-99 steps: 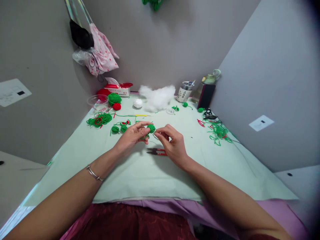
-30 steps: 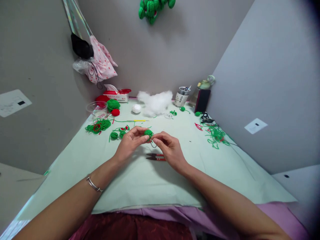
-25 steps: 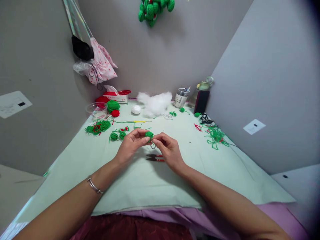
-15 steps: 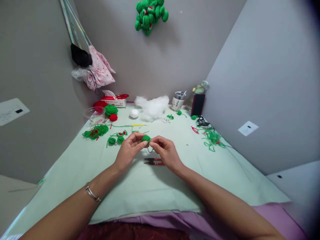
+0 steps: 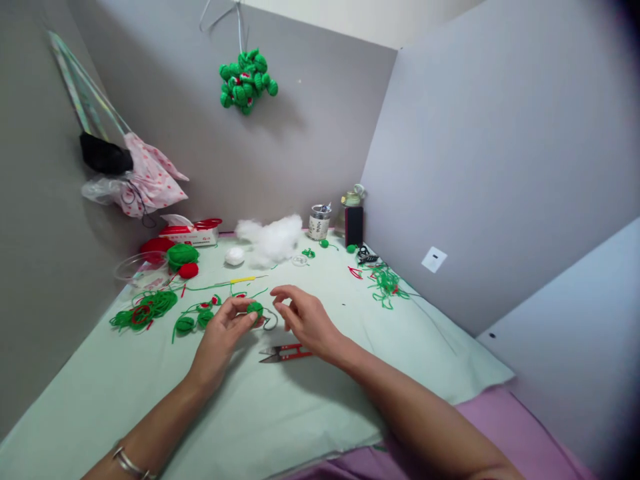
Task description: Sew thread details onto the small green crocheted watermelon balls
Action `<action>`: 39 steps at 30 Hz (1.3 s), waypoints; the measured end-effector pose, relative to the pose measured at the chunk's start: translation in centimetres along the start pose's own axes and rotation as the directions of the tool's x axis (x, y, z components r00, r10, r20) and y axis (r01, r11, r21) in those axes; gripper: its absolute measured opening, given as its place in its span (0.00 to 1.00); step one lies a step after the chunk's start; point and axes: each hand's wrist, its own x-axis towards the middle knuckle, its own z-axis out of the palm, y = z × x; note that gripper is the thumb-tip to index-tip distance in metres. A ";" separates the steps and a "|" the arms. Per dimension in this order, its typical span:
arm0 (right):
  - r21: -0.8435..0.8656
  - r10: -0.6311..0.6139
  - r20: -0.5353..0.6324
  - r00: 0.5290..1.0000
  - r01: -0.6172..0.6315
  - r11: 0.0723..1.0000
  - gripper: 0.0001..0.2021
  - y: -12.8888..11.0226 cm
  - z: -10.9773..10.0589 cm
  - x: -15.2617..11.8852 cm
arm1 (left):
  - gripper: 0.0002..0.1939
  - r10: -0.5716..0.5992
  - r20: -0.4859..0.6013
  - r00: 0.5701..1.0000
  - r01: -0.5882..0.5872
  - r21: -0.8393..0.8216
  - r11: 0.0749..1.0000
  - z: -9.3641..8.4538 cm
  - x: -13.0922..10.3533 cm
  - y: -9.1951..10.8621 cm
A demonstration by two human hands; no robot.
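Note:
My left hand [image 5: 225, 337] is closed on a small green crocheted ball [image 5: 255, 309], pinched between thumb and fingers. From the ball a dark loop of thread [image 5: 271, 323] hangs towards the right. My right hand [image 5: 305, 320] hovers just right of the ball, apart from it, its fingers bent and spread with nothing visible in them. Below it, red-handled thread snips [image 5: 285, 353] lie on the cloth, partly hidden by that hand. Left of my left hand are several green crocheted balls [image 5: 185, 325] with yarn tails.
White stuffing [image 5: 273, 240] and a white ball [image 5: 234, 256] lie at the back. A yellow-handled hook [image 5: 243, 280] rests mid-table. Tangled yarn lies left [image 5: 155, 307] and right [image 5: 387, 285]. A can [image 5: 319, 223] and a phone [image 5: 354, 227] stand at the back right.
My right hand has let go of the green ball and moved away to the right, its fingers spreading. The left hand keeps hold. The head view has turned right and upward.

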 end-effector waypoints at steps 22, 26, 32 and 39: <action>-0.834 0.294 0.112 0.949 -0.071 0.547 0.24 4.1 -2.8 1.5 | 0.20 -0.060 0.093 0.994 0.067 -0.068 0.995 0.5 -0.2 0.2; -0.830 0.252 0.063 0.966 -0.089 0.550 0.22 4.2 -2.6 1.5 | 0.20 -0.083 0.061 0.995 0.090 -0.115 0.989 0.6 -0.3 0.5; -0.799 0.247 0.085 0.965 -0.082 0.596 0.17 4.4 -2.4 1.6 | 0.17 -0.085 0.065 0.994 0.093 -0.145 0.985 0.8 -0.3 0.7; -0.633 0.216 0.140 0.966 -0.080 0.770 0.14 3.9 -2.3 1.7 | 0.17 -0.073 0.037 0.997 0.076 -0.111 0.991 1.2 -0.4 0.5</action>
